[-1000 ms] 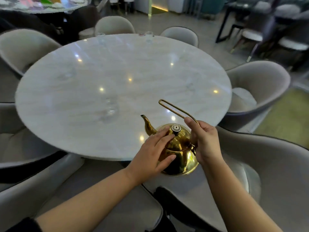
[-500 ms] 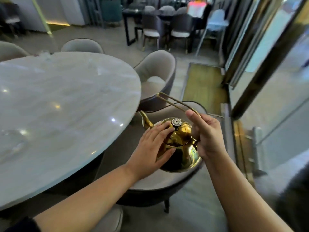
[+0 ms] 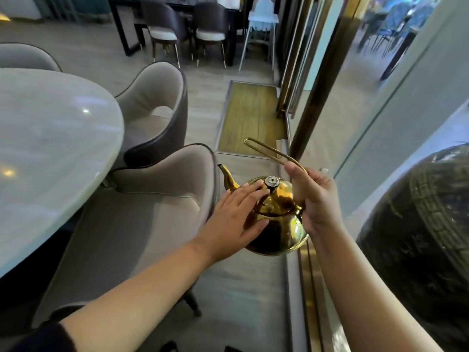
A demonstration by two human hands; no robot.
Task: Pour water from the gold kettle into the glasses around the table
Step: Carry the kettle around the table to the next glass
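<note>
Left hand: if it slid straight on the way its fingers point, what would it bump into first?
Probably the lid knob. The left hand lies flat on the gold kettle, fingers aimed up and right, tips just short of the knob. Depth is hard to judge, so they might slip past it.

A round marble table (image 3: 50, 148) stood left, beige chairs (image 3: 142, 224) beside it. Beyond were dark chairs (image 3: 162, 29), a white highchair (image 3: 261, 26), and a brass-framed glass wall (image 3: 380, 123) at right.
</note>
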